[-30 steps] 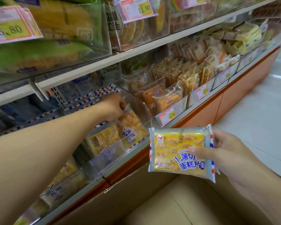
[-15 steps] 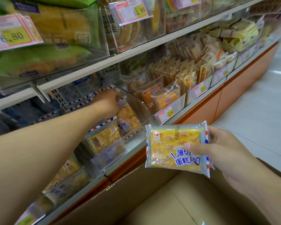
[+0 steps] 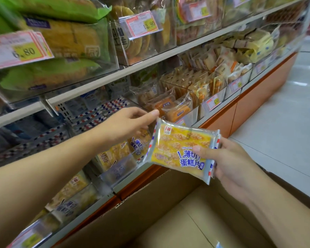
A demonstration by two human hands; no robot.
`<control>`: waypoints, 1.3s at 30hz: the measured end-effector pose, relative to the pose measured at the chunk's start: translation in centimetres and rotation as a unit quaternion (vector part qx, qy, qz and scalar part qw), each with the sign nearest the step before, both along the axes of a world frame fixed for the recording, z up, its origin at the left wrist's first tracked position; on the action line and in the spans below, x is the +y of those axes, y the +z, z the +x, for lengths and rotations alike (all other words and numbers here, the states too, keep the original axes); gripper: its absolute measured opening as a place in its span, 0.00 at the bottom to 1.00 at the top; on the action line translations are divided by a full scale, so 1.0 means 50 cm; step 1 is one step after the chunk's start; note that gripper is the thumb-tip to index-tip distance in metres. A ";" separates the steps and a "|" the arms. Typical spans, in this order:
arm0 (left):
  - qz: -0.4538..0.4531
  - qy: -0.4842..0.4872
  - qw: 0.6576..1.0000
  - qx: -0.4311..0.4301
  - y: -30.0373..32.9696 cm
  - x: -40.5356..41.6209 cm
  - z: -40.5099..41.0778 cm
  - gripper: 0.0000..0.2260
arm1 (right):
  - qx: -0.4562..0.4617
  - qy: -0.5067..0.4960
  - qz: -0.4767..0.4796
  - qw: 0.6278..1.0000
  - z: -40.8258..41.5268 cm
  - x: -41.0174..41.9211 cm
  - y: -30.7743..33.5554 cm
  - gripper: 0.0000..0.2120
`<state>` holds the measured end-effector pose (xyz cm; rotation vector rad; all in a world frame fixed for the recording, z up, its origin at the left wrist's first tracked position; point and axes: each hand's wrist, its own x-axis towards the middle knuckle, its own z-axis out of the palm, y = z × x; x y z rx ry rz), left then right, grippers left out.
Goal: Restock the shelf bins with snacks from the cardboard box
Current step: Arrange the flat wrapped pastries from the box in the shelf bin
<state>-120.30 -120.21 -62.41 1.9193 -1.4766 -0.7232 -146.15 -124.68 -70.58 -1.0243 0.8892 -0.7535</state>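
Overhead, glossy wrapped cakes crowd clear shelf bins (image 3: 115, 169); a flat yellow pack (image 3: 182, 152) is gripped by the right hand (image 3: 234, 161), its top corner neared by the loosely spread left hand (image 3: 127, 122), above the cardboard box (image 3: 150, 203).

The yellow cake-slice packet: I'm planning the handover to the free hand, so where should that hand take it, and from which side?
Probably the top left corner of the yellow packet, coming from the shelf side. The right hand grips its right edge, thumb across the front, so the left edge and flat sealed rim stick out free. The left hand is beside that corner, thumb and fingers apart, suited to a pinch.
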 end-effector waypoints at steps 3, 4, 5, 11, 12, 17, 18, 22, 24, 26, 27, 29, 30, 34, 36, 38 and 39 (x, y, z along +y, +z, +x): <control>0.073 -0.037 0.989 0.123 0.007 0.019 -0.013 0.33 | -0.070 -0.006 0.026 0.997 0.018 0.011 0.005 0.17; 0.082 -0.052 0.984 0.147 0.012 0.023 -0.020 0.28 | -0.085 -0.005 0.030 0.996 0.028 0.017 0.008 0.17; 0.080 -0.063 0.983 0.150 0.020 0.024 -0.025 0.22 | -0.092 -0.003 0.030 0.995 0.037 0.022 0.010 0.17; -0.041 0.020 0.994 -0.096 0.087 0.012 0.004 0.14 | 0.014 -0.043 -0.014 0.999 0.074 0.029 0.013 0.28; -0.056 0.031 0.987 -0.147 0.092 0.010 0.015 0.14 | 0.036 -0.048 -0.015 0.998 0.075 0.027 0.013 0.27; -0.089 0.044 0.946 -0.307 0.081 0.006 0.048 0.15 | 0.056 -0.049 -0.006 0.997 0.078 0.022 0.011 0.11; -0.091 0.050 0.940 -0.326 0.076 0.003 0.051 0.16 | 0.058 -0.047 -0.006 0.997 0.079 0.023 0.012 0.10; -0.078 0.067 0.929 -0.355 0.065 -0.004 0.056 0.18 | 0.062 -0.041 -0.002 0.997 0.076 0.026 0.012 0.07; -0.067 0.072 0.926 -0.364 0.070 -0.003 0.056 0.16 | 0.062 -0.037 0.003 0.997 0.073 0.026 0.014 0.05; -0.048 0.078 0.922 -0.377 0.074 0.000 0.056 0.15 | 0.059 -0.033 0.011 0.998 0.071 0.025 0.016 0.05; -0.031 0.078 0.921 -0.381 0.074 0.001 0.056 0.16 | 0.056 -0.032 0.015 0.998 0.070 0.025 0.017 0.04; 0.006 0.066 0.921 -0.385 0.068 0.001 0.052 0.19 | 0.055 -0.031 0.022 0.998 0.070 0.024 0.022 0.06; 0.018 0.062 0.922 -0.382 0.061 0.001 0.050 0.21 | 0.057 -0.030 0.025 0.998 0.071 0.025 0.024 0.06; 0.011 0.070 0.930 -0.360 0.034 -0.013 0.043 0.25 | 0.059 -0.024 0.031 0.997 0.071 0.022 0.029 0.08; 0.015 0.070 0.931 -0.358 0.021 -0.028 0.043 0.26 | 0.063 -0.026 0.035 0.997 0.071 0.019 0.030 0.08; 0.028 0.070 0.932 -0.354 0.008 -0.043 0.049 0.29 | 0.063 -0.024 0.043 0.997 0.073 0.015 0.031 0.09; 0.042 0.066 0.933 -0.352 0.002 -0.051 0.055 0.31 | 0.062 -0.024 0.046 0.997 0.074 0.014 0.030 0.10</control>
